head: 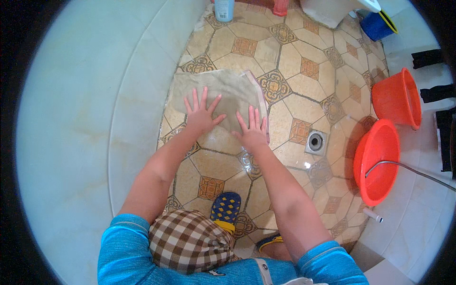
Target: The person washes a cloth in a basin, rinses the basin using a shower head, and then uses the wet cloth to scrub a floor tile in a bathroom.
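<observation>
A damp grey-beige cloth with a pinkish edge lies spread on the patterned tile floor, close to the wall on the left. My left hand presses flat on it near its middle, fingers spread. Beside it, my right hand rests palm down at the cloth's right side, its fingers apart as well. Neither hand grasps the fabric. Part of the cloth is hidden under both hands. The tiles around it look wet and shiny.
Right of my hands sits a floor drain. An orange-red basin leans at the right wall under a metal hose, near an orange bucket. A blue bin, a toilet base and a blue bottle stand farther off.
</observation>
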Demonstrator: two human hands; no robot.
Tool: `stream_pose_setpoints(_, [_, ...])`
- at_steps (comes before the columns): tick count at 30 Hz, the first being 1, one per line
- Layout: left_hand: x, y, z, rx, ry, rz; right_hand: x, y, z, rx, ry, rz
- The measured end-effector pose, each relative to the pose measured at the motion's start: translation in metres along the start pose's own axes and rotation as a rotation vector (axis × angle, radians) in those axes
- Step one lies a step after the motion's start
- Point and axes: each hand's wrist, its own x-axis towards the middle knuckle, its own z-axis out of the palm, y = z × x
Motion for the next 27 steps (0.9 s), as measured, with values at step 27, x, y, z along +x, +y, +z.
stream_pose_setpoints(27, [-0.161,0.054,-0.007,-0.143,-0.092,0.088,-0.149,0.002,0.057,0.087,0.153,-0.168])
